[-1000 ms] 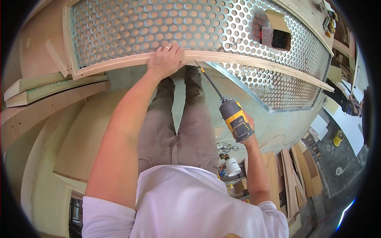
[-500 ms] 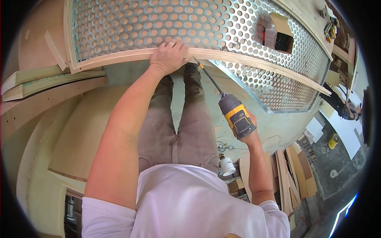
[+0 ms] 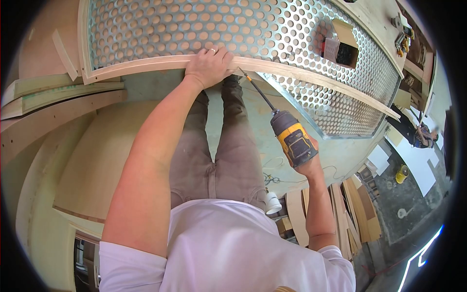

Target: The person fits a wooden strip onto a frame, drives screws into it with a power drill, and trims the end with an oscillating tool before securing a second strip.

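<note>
Though well apart from the drill (image 3: 295, 140), a cardboard box (image 3: 345, 32) on perforated metal (image 3: 292, 36).

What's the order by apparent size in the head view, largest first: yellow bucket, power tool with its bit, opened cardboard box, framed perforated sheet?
1. Framed perforated sheet
2. Power tool with its bit, helped by being nearer the camera
3. Opened cardboard box
4. Yellow bucket, far off

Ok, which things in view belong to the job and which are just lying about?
Belongs to the job:
drill, in the right hand
wooden strip, gripped by the left hand
metal sheet with holes
open box on it, probably

Seemingly just lying about:
loose boards
yellow bucket
white container
</note>
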A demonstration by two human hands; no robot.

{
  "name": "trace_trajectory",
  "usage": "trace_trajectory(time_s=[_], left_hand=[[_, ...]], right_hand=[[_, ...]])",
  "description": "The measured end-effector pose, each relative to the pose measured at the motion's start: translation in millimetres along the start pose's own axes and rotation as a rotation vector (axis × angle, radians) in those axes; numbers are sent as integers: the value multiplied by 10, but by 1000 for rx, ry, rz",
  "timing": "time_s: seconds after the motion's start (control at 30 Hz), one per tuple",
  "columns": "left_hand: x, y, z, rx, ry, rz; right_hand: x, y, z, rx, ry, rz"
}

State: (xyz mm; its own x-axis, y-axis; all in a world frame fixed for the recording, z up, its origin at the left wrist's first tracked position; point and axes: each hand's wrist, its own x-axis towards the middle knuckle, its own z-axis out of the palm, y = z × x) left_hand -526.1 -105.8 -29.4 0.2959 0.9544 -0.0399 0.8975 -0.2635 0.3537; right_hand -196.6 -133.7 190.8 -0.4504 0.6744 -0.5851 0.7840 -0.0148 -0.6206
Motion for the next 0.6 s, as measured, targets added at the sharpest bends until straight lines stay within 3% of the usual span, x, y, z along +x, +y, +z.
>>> trace_trajectory(time_s=[0.13, 0.47, 0.6], left_hand=[[13, -8, 10, -6, -6, -9], [1, 30, -50, 26, -92, -23], [-2, 23, -35, -2, -87, -28]], right_hand=[[84, -297, -105, 14, -7, 66], [535, -1078, -442, -139, 44, -5], [693, -1222, -545, -201, 15, 120]])
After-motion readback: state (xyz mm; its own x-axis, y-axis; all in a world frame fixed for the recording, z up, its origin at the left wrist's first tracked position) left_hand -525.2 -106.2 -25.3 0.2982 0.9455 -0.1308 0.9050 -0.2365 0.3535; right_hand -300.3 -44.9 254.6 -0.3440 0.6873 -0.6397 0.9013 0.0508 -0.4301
